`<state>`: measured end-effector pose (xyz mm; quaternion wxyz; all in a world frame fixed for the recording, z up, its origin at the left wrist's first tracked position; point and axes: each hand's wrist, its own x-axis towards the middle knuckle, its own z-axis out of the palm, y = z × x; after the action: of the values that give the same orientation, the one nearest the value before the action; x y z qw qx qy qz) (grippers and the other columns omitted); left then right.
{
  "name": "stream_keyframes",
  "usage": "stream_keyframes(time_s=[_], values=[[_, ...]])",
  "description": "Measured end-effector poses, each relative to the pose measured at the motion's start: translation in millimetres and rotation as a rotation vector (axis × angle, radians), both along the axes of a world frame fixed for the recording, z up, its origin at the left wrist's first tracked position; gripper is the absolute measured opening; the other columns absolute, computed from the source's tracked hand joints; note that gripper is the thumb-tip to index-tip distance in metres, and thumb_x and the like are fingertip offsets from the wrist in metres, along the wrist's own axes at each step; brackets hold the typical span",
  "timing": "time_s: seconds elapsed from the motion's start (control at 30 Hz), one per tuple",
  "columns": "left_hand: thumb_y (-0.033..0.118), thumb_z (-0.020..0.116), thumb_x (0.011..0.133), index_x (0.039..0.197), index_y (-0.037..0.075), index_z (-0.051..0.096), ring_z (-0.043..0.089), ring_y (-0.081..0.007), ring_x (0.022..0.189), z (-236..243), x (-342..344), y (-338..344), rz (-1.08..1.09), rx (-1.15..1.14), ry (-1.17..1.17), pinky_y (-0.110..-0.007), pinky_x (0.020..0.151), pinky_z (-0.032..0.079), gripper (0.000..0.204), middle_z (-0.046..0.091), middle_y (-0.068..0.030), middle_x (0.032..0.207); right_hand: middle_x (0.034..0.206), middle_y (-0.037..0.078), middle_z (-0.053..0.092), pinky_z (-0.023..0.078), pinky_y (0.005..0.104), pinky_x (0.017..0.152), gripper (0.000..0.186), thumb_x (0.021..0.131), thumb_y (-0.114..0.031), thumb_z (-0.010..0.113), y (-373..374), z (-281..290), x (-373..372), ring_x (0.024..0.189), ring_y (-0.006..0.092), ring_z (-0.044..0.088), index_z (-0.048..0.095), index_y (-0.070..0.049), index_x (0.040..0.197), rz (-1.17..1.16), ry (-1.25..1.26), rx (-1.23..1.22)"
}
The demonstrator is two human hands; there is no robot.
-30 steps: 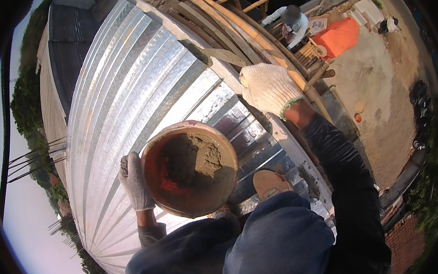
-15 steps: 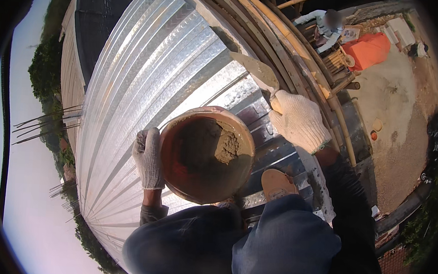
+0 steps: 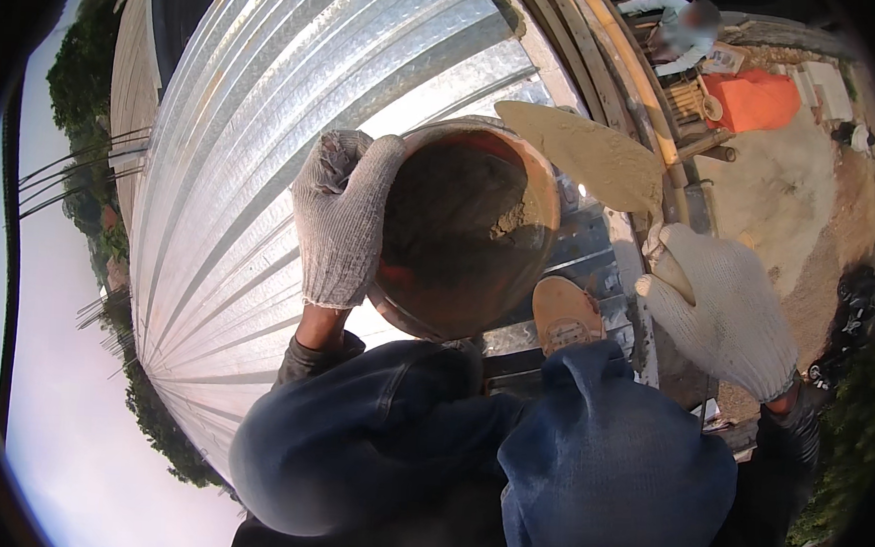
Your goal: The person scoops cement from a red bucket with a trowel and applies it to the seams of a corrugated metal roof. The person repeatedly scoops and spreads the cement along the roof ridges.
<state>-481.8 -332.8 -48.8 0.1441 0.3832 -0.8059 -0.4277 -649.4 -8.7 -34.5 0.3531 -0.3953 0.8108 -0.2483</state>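
My left hand [image 3: 346, 218], in a pale knit glove, is closed on the left rim of a round bucket [image 3: 549, 215]. Grey wet mortar [image 3: 451, 219] lies inside, with a rougher lump near the right wall. In my gloved right hand [image 3: 724, 306] is the handle of a trowel [image 3: 590, 158]. Its broad, mortar-smeared blade points up and left, overlapping the bucket's upper right rim in the picture. Whether blade and rim touch, I cannot tell. Below the bucket show my bent knees in blue jeans and one tan shoe [image 3: 565, 316].
Ribbed metal decking [image 3: 254, 162] spreads to the left and ahead. Along its right edge run boards and bamboo poles [image 3: 631, 55], with a drop to the ground beyond. Down there a person [image 3: 685, 33] is beside an orange sheet [image 3: 757, 101]. Rebar ends [image 3: 83, 167] stick out at left.
The trowel has come back from the deck's edge toward the bucket, and my right hand has moved right and nearer. My left hand and the bucket sit higher in the picture.
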Motion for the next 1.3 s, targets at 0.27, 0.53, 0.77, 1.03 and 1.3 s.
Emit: stream_keyframes(time_s=[0.27,0.53,0.77,1.03,1.3], values=[[0.021,0.080,0.105,0.097,0.002,0.071,0.056,-0.0065,0.079,2,9,-1,0.022,0.005,0.065,-0.027,0.074,0.049,0.023,0.065,0.0010,0.083,0.088,0.024,0.069,0.055,0.0527,0.073,0.028,0.100,-0.028,0.073,-9,-11,21,0.083,0.0478,0.070,0.067,-0.001,0.098,0.148,-0.052,0.088],[0.020,0.078,0.107,0.098,0.002,0.071,0.056,-0.0067,0.079,-4,14,3,0.035,0.045,0.129,-0.027,0.075,0.049,0.021,0.065,0.0011,0.084,0.105,0.023,0.073,0.056,0.0508,0.088,0.041,0.103,-0.039,0.072,-47,-68,40,0.100,0.0461,0.069,0.072,0.002,0.107,0.299,-0.338,-0.037],[0.022,0.078,0.107,0.099,0.004,0.073,0.057,-0.0055,0.079,-2,23,-13,0.097,0.097,0.132,-0.026,0.074,0.049,0.020,0.067,0.0018,0.085,0.110,0.023,0.076,0.056,0.0441,0.093,0.046,0.100,-0.038,0.076,-41,-64,43,0.101,0.0404,0.072,0.075,0.004,0.118,0.080,-0.706,0.255],[0.021,0.075,0.110,0.106,0.005,0.075,0.061,-0.0060,0.083,-24,44,-59,0.217,0.238,0.116,-0.024,0.077,0.053,0.017,0.070,0.0017,0.092,0.092,0.017,0.073,0.054,0.0383,0.078,0.042,0.101,-0.039,0.076,-24,-61,34,0.079,0.0242,0.066,0.075,0.002,0.113,0.037,-0.758,0.074],[0.019,0.071,0.111,0.102,0.007,0.073,0.059,-0.0045,0.083,-41,71,-77,0.260,0.296,0.189,-0.024,0.076,0.052,0.015,0.068,0.0036,0.092,0.073,0.004,0.066,0.048,0.0319,0.059,0.038,0.107,-0.034,0.070,-49,-51,-27,0.058,0.0111,0.057,0.068,0.000,0.091,-0.210,-0.461,-0.154]])
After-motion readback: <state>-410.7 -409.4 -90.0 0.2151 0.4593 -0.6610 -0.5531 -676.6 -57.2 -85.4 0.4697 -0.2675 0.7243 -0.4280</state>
